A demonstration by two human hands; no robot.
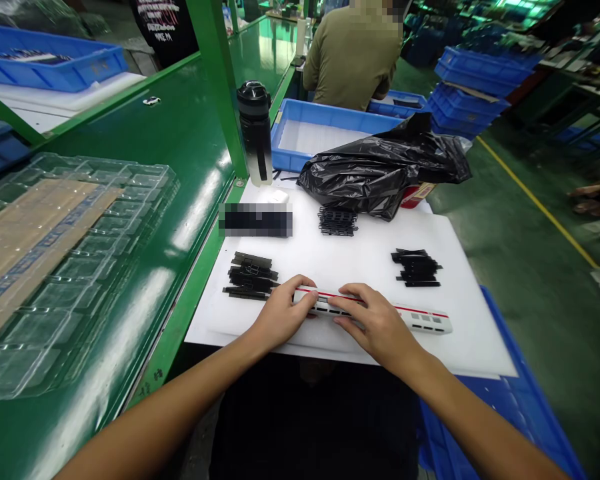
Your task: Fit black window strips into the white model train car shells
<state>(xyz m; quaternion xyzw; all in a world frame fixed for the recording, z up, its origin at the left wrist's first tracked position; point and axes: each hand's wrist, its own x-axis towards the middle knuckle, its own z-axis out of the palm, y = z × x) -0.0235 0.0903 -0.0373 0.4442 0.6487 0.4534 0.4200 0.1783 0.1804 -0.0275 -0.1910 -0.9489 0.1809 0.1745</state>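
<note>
A long white toy train car (425, 319) with a red stripe and dark window openings lies across the front of the white work board (300, 340). My left hand (287, 310) grips its left end, thumb on the near side and fingers over the top. Around the middle of the car, my right hand (373, 320) is closed with thumb and fingers on either side. Just beyond my left hand sits a pile of black strips (253, 275). Another pile of black strips (417, 268) lies to the right, and black frame-like parts (338, 222) are stacked farther back.
A dark bottle (255, 133) stands by a green post (220, 87). A black plastic bag (380, 170) and a blue bin (340, 120) are at the back. Clear trays (145, 193) lie on the green bench at left. A person (355, 57) sits ahead.
</note>
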